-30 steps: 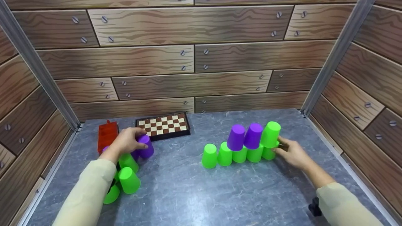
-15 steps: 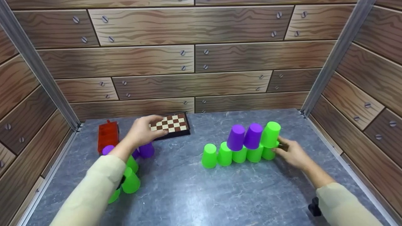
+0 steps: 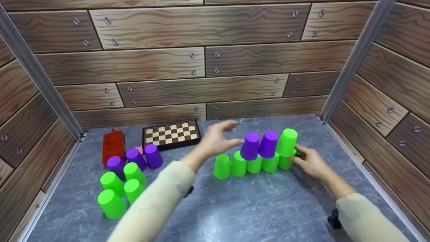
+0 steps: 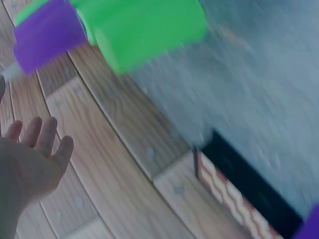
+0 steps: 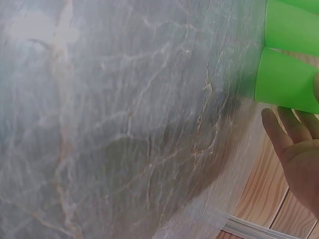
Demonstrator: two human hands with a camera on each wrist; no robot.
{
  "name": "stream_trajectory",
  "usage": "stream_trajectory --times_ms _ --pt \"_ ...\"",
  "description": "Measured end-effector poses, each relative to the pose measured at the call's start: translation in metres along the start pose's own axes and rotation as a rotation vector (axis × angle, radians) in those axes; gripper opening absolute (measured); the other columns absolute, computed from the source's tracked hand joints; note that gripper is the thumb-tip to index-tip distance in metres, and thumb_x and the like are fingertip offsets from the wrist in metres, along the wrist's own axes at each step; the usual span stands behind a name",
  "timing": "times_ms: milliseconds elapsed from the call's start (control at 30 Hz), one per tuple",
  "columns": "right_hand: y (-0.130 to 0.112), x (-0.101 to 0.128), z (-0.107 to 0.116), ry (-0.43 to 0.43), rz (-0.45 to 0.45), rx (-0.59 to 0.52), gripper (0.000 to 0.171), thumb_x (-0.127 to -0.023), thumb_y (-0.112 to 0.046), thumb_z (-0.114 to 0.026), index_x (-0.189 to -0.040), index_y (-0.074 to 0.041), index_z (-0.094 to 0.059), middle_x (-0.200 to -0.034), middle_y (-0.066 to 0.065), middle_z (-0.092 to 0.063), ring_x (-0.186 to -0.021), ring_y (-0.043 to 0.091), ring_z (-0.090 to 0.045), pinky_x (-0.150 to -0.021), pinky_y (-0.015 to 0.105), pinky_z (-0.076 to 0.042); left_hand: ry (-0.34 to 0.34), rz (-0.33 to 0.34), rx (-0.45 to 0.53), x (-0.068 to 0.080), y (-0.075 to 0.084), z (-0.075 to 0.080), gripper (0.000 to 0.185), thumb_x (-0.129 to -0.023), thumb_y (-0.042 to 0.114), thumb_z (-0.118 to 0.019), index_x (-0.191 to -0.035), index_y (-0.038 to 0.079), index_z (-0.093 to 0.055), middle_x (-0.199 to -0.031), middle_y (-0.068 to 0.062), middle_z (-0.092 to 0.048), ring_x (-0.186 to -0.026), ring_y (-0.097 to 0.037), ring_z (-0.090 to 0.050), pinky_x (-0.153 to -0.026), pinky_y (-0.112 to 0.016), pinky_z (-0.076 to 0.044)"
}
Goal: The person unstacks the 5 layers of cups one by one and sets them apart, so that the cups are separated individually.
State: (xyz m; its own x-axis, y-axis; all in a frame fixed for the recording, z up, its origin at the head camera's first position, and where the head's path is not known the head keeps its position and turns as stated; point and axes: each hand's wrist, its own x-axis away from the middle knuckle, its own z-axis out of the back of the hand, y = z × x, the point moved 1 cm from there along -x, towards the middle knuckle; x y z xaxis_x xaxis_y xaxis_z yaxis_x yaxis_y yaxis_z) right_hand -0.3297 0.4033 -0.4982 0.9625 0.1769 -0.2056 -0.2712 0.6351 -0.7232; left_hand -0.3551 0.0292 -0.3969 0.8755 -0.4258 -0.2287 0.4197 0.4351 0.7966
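Several upside-down green cups (image 3: 221, 166) stand in a row right of the middle. On top of them sit two purple cups (image 3: 250, 146) and, at the right end, another green cup (image 3: 288, 142). My right hand (image 3: 310, 162) holds the bottom green cup (image 5: 284, 82) at that end, thumb on one side and fingers on the other. Just left of the upper purple cup, my left hand (image 3: 216, 140) is in the air with thumb and fingers spread. Its palm holds nothing in the left wrist view, where its fingers (image 4: 46, 134) are apart from the cups.
Three purple cups (image 3: 154, 156) and several green cups (image 3: 111, 204) stand upside down at the left. Behind them lie a red box-like object (image 3: 113, 146) and a checkered game board (image 3: 171, 135). Wood-patterned walls (image 3: 161, 64) enclose the grey tabletop (image 3: 215, 208) at the back and sides.
My left hand has left a purple cup in the left group and moved right to the stacked cups. My right hand stays on the end green cup.
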Motion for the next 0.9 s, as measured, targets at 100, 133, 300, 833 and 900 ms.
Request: stream_trajectory --times_ms 100,133,300,833,900 --pt "-0.001 0.000 -0.001 -0.001 0.006 -0.011 0.063 -0.100 -0.004 -0.072 -0.153 0.012 -0.042 -0.143 0.037 -0.055 -0.125 0.050 -0.063 -0.106 0.055 -0.051 0.003 -0.007 0.035 -0.007 0.003 -0.022 0.071 -0.089 0.035 -0.088 -0.151 0.017 -0.059 -0.149 0.000 -0.062 -0.136 -0.024 -0.059 -0.113 -0.042 -0.049" --pt "-0.001 0.000 -0.001 -0.002 0.007 -0.014 0.063 -0.100 -0.004 -0.072 -0.153 0.012 -0.042 -0.143 0.037 -0.055 -0.125 0.050 -0.063 -0.106 0.055 -0.051 0.006 -0.015 0.046 -0.009 0.003 -0.028 0.071 -0.089 0.034 -0.088 -0.151 0.015 -0.059 -0.149 -0.001 -0.063 -0.135 -0.024 -0.060 -0.113 -0.043 -0.049" --pt "0.000 -0.001 -0.001 -0.007 0.004 -0.011 0.063 -0.100 -0.004 -0.072 -0.153 0.012 -0.041 -0.145 0.037 -0.053 -0.127 0.052 -0.061 -0.108 0.057 -0.049 0.013 -0.031 0.080 -0.014 0.001 -0.049 0.067 -0.089 0.030 -0.090 -0.147 0.012 -0.062 -0.143 -0.005 -0.067 -0.131 -0.026 -0.063 -0.109 -0.038 -0.052" --pt "0.000 0.003 0.002 -0.009 -0.003 0.002 0.063 -0.101 -0.007 -0.072 -0.154 0.011 -0.043 -0.142 0.036 -0.058 -0.123 0.047 -0.065 -0.104 0.050 -0.054 0.036 -0.011 0.150 -0.009 0.000 -0.027 0.062 -0.089 0.024 -0.089 -0.145 0.013 -0.065 -0.128 -0.004 -0.073 -0.116 -0.017 -0.068 -0.099 -0.035 -0.058" --pt "0.000 0.002 0.003 -0.008 0.002 0.007 0.062 -0.102 -0.006 -0.072 -0.154 0.012 -0.043 -0.142 0.036 -0.057 -0.123 0.048 -0.064 -0.104 0.047 -0.054 0.041 0.001 0.144 -0.005 0.002 -0.014 0.064 -0.089 0.024 -0.088 -0.146 0.012 -0.063 -0.128 -0.004 -0.073 -0.117 -0.018 -0.067 -0.100 -0.036 -0.057"
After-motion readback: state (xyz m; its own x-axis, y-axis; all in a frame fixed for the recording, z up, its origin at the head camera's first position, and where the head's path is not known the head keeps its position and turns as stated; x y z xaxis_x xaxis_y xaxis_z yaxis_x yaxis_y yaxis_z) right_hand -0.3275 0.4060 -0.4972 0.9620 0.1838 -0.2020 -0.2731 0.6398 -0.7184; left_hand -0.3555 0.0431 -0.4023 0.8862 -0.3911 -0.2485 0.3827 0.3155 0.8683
